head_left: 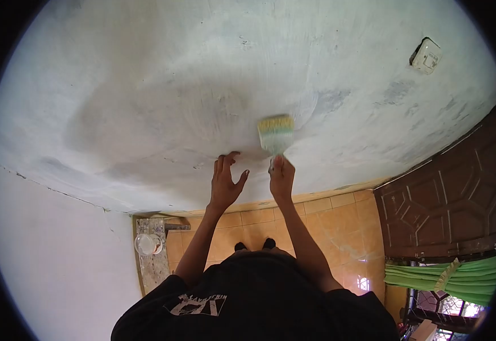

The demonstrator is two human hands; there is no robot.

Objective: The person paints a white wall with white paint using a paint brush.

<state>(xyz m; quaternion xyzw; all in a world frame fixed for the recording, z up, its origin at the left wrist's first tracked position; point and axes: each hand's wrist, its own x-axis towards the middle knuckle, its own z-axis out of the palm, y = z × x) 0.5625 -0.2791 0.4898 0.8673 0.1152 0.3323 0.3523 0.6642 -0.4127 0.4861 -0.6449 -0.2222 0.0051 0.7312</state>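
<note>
A wide paint brush (276, 134) with yellowish bristles and a pale, paint-smeared body is upright against the whitish, patchy wall (163, 85). My right hand (282, 177) is wrapped round its handle, below the bristles. To the left of the brush, my left hand (225, 181) is raised at the wall with its fingers apart and nothing in them. Whether its fingertips touch the wall is hard to tell. Grey patches and thin cracks mark the wall around both hands.
A white switch plate (428, 55) sits at the wall's upper right. At lower left, a white tub (148, 244) stands on a stained bench (153, 271). Orange floor tiles (322, 227) lie below; a dark carved door (441, 199) and green curtain (452, 277) are at right.
</note>
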